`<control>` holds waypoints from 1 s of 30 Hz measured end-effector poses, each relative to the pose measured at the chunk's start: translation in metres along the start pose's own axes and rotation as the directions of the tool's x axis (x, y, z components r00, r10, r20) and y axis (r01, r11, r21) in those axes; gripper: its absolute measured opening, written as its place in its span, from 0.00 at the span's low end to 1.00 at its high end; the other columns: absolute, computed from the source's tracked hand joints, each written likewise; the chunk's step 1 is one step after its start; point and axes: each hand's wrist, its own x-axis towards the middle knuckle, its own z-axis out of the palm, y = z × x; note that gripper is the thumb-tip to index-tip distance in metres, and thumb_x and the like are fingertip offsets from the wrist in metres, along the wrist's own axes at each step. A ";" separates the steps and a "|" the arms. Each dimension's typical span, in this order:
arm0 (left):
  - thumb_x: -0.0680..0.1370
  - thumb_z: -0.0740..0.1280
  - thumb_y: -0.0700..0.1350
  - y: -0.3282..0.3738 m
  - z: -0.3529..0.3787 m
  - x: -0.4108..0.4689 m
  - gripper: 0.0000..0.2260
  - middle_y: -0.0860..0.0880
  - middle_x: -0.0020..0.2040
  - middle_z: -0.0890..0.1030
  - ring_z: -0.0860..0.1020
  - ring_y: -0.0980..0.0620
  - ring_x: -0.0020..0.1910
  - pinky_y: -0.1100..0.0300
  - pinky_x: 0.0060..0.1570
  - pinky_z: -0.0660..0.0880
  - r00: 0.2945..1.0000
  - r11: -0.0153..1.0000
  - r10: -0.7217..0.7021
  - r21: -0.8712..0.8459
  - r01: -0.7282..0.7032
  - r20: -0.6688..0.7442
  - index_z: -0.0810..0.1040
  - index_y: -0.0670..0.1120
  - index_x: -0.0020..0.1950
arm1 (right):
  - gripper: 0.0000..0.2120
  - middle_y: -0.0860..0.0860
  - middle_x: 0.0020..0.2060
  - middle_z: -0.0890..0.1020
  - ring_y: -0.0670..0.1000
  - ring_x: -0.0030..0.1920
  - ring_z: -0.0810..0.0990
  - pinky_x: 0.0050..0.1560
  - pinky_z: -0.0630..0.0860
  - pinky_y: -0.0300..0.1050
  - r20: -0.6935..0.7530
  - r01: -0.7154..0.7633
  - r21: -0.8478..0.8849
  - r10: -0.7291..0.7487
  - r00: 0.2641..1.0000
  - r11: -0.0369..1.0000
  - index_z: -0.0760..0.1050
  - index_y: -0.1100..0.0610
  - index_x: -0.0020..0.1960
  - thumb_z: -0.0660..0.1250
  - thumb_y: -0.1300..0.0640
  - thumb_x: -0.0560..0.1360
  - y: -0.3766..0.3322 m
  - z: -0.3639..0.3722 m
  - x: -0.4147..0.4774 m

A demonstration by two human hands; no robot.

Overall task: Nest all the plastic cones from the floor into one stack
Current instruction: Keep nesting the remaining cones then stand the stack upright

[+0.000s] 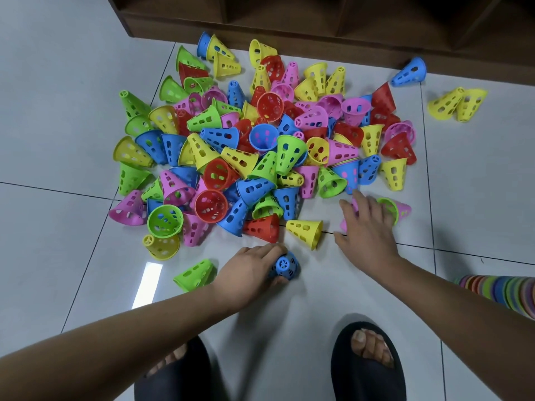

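Plainly most cones (pixel 260 146) are lying loose; your left hand (pixel 252 270) is gripping a blue cone (pixel 285 266), right hand (pixel 367 227) spreading over a pink cone (pixel 343 224).

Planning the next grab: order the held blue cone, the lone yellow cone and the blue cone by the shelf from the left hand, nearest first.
1. held blue cone, gripped by the left hand.
2. lone yellow cone, just ahead, to its right.
3. far blue cone, ahead-right by the shelf.

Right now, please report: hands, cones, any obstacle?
Left hand grips blue cone. Right hand open over pink cone. Pile of cones mostly loose. No obstacle seen.
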 end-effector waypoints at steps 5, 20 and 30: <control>0.83 0.65 0.65 -0.001 -0.005 0.001 0.26 0.50 0.69 0.80 0.81 0.45 0.61 0.49 0.61 0.78 1.000 1.000 -0.008 -0.001 0.008 -0.012 0.70 0.51 0.74 | 0.32 0.60 0.73 0.68 0.67 0.63 0.73 0.58 0.78 0.63 -0.056 0.024 0.050 -0.021 0.998 0.998 0.73 0.57 0.72 0.78 0.53 0.71 0.008 0.003 -0.004; 0.74 0.69 0.41 -0.028 -0.057 0.014 0.33 0.49 0.82 0.67 0.65 0.43 0.81 0.47 0.67 0.70 0.986 0.936 0.054 0.351 0.005 -0.158 0.70 0.54 0.80 | 0.19 0.48 0.54 0.75 0.55 0.51 0.78 0.47 0.78 0.51 -0.063 0.008 0.526 0.030 0.998 0.850 0.75 0.49 0.62 0.76 0.44 0.76 -0.004 -0.011 -0.023; 0.77 0.75 0.49 -0.039 -0.057 0.030 0.29 0.45 0.80 0.69 0.71 0.41 0.73 0.47 0.60 0.71 0.990 0.883 0.092 0.468 -0.034 -0.103 0.72 0.53 0.78 | 0.13 0.45 0.54 0.81 0.46 0.54 0.80 0.52 0.76 0.40 -0.051 0.083 0.861 -0.077 0.996 0.502 0.68 0.43 0.61 0.62 0.38 0.82 -0.063 -0.066 -0.063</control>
